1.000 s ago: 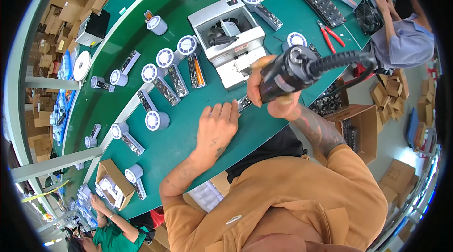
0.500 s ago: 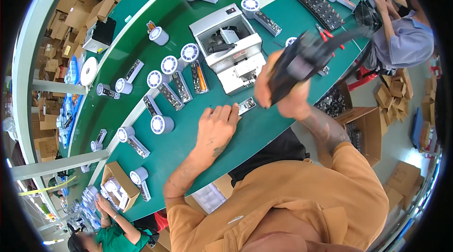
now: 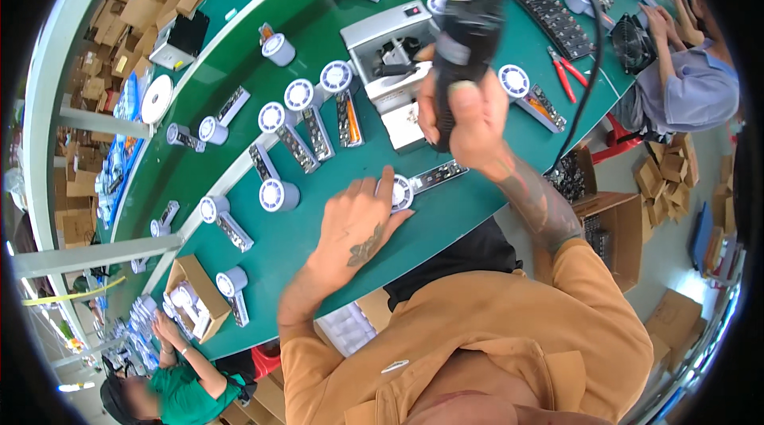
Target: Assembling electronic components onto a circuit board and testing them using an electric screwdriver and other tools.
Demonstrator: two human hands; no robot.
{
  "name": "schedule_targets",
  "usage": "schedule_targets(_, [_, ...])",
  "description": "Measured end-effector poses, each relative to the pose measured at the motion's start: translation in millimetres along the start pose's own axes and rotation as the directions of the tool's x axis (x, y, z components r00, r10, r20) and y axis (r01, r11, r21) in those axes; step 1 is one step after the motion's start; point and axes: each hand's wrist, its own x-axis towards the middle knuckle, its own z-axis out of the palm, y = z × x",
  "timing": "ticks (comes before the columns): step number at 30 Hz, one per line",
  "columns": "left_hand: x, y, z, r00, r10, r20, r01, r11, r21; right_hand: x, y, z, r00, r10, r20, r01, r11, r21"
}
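Observation:
A white handheld fan point(image 3: 403, 195) lies near the bench's front edge, its handle uncovered to show a circuit board point(image 3: 440, 177) and pointing right. My left hand point(image 3: 354, 222) holds the round fan head between thumb and index finger, the other fingers lying along its left side. Wrapped round a black corded electric screwdriver point(image 3: 469, 31), my right hand point(image 3: 475, 118) is raised above the fan's handle. The tool stands nearly upright, its cable looping over to the right. Its lower tip is hidden or too blurred to make out.
A grey-white machine point(image 3: 390, 67) stands just beyond my hands. Several more opened fans point(image 3: 298, 95) lie to its left. Red pliers point(image 3: 567, 75) and a black tray of parts point(image 3: 555, 21) are to the right. Co-workers sit on both sides; an open carton point(image 3: 203, 286) stands left.
The screwdriver has swung from tilted to nearly upright and moved left. My left hand's thumb has spread, and the fan's head and more of its board now show. The view has shifted slightly.

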Motion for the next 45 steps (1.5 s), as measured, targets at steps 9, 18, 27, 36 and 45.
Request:
schedule_targets(9, [1, -2, 3, 1.0, -0.003, 0.011, 0.004, 0.998, -0.064, -20, 19, 12, 0.999, 0.006, 0.043, -0.018, 0.957, 0.291])
schedule_targets(18, [0, -4, 3, 1.0, 0.007, 0.019, -0.005, 0.998, -0.058, -27, 16, 14, 0.999, 0.05, 0.015, -0.052, 0.981, 0.184])
schedule_targets(27, [-2, -6, 7, 1.0, 0.01, 0.0, -0.01, 0.996, -0.094, -29, 18, 17, 0.992, 0.126, -0.01, -0.121, 0.972, 0.203])
schedule_targets(36, [-4, -7, 17, 0.995, 0.067, -0.08, -0.079, 0.985, -0.153, -36, 40, 10, 0.914, -0.251, 0.318, 0.309, 0.94, -0.146])
schedule_targets(45, [1, 0, 1, 1.0, 0.0, 0.024, 0.001, 0.999, -0.055, 14, -28, -13, 0.994, -0.048, -0.1, 0.045, 0.999, -0.028])
